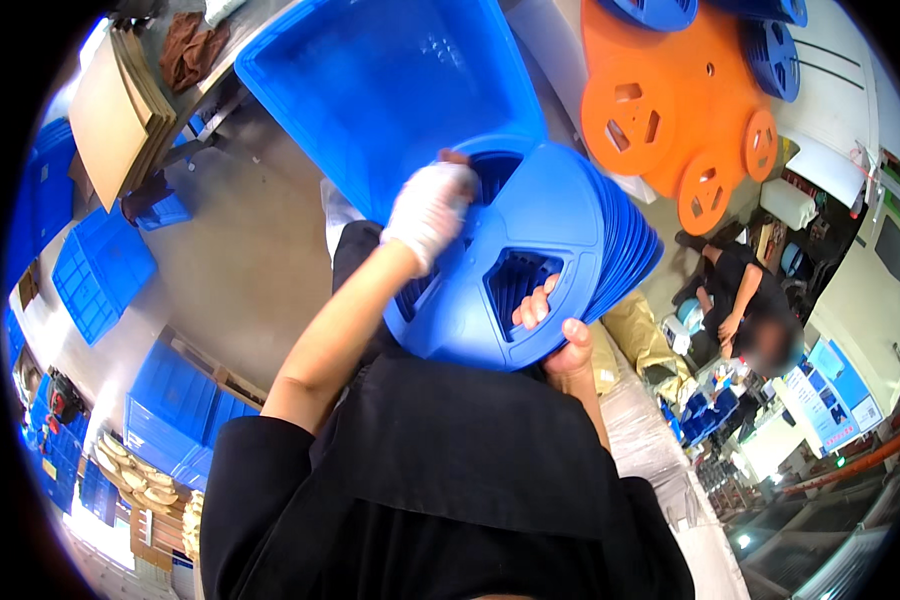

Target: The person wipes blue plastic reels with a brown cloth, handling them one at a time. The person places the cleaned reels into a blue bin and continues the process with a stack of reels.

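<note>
Grey concrete floor (240,250) spreads below, with blue crates (100,265) at the left and cardboard sheets (120,110) on a bench. Right fingers (535,305) hook through a cut-out in the front reel of a stack of blue reels (560,250), thumb pressed under the rim; the right hand (560,345) is closed on the stack from below. The left hand (432,210), in a white glove, curls over the hub opening at the top, fingers bent onto the reel. Held chest-high, the stack fans to the right. Behind it, a blue bin (390,90) tilts. Orange reels (670,100) lie beyond, and a seated person (740,300) works at the right.
</note>
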`<state>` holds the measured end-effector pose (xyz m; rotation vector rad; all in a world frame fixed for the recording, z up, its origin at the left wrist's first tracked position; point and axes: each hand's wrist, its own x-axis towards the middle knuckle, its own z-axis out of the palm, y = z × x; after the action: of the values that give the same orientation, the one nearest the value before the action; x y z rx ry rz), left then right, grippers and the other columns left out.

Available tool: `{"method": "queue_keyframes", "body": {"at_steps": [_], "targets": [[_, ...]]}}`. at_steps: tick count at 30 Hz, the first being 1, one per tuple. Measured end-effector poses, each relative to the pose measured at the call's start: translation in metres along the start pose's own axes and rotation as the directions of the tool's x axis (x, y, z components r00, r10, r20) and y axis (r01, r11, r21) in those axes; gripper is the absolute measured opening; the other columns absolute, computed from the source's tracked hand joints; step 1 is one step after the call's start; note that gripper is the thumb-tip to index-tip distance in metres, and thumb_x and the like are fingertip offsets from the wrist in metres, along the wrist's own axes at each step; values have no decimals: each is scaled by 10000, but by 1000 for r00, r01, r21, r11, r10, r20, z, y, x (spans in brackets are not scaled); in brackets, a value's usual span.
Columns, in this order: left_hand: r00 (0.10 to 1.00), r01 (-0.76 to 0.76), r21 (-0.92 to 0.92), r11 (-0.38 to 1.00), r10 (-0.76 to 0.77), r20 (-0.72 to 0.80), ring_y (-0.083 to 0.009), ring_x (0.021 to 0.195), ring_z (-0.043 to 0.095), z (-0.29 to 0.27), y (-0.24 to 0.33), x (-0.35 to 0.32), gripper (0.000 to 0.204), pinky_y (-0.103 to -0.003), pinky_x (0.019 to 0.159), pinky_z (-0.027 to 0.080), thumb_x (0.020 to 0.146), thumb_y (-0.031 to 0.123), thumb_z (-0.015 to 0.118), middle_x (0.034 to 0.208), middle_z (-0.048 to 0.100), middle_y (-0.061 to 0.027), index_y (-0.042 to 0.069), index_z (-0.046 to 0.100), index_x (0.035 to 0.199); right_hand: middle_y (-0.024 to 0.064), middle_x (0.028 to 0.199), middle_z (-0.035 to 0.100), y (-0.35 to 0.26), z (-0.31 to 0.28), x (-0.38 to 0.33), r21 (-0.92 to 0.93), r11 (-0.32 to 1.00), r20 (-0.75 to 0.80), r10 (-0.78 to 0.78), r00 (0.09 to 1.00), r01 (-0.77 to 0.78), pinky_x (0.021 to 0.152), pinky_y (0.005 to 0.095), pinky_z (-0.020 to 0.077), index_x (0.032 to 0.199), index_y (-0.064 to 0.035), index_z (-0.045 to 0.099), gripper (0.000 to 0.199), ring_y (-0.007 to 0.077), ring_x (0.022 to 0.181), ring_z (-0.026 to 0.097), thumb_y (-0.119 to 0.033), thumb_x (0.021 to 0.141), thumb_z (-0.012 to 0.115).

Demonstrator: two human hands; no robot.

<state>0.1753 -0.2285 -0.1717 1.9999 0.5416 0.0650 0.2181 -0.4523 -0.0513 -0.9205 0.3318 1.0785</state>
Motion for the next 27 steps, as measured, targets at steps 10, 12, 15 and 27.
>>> {"method": "queue_keyframes", "body": {"at_steps": [10,12,15,27], "targets": [[545,645,-696,-317,-447,709,-196,815,663,-74,-58,-77,432,-356,676,565,851,387,696,968,676,-78,105,591,1162,5,807,446,-16,-29,14,206,971,-20,-120,993,122,782,348,401,1157,-78,461,567,145,709,437,-331,716,712],[734,458,-806,-376,-351,581,-222,945,662,-61,-60,-74,487,-394,801,568,849,322,705,1083,663,-108,26,561,1206,5,820,455,-16,-28,16,185,977,-16,-106,994,107,799,348,394,1160,-83,459,567,150,734,448,-342,720,705],[755,534,-787,-308,-244,608,-239,922,668,-65,-72,-61,403,-375,805,563,877,244,674,1048,665,-136,-2,568,1178,14,840,474,-16,-30,19,110,990,-39,-80,996,84,800,354,400,1163,-84,457,566,158,755,462,-353,727,696],[726,328,-921,212,-680,103,-181,780,640,-118,-105,-57,171,-294,711,534,921,161,607,903,656,-81,21,586,1017,79,985,568,-19,-73,19,157,969,-291,-137,947,189,852,416,445,1199,-46,492,497,220,879,544,-379,841,579]]}}
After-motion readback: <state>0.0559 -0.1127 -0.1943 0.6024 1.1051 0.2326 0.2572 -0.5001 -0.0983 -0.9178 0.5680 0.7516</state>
